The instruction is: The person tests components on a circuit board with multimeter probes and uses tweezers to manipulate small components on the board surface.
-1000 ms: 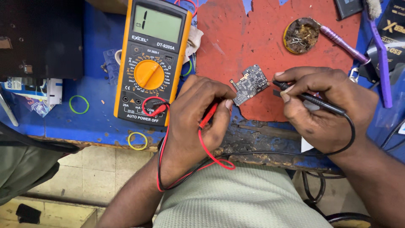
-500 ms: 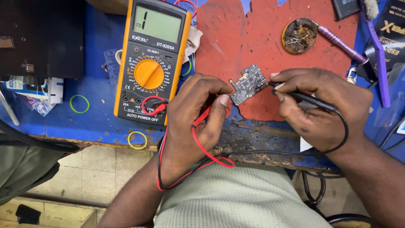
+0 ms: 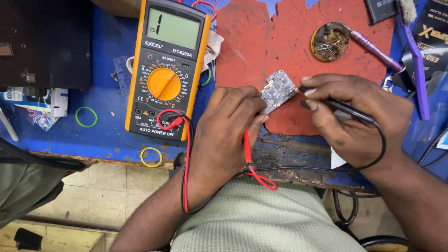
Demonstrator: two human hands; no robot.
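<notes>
A small grey circuit board rests on a red mat. My left hand pins the board's near edge and grips a red test probe, whose red lead loops under the wrist. My right hand grips a black test probe with its tip at the board's right edge. Both leads run to an orange and black multimeter at the left, which lies flat with its screen lit.
A round tin of metal scraps and a purple tool lie on the mat's far right, beside a purple brush. Green and yellow rubber bands lie on the blue bench, near its worn front edge.
Both hands and the board stay almost still. The right hand's probe tip has edged slightly closer to the board's right edge.
</notes>
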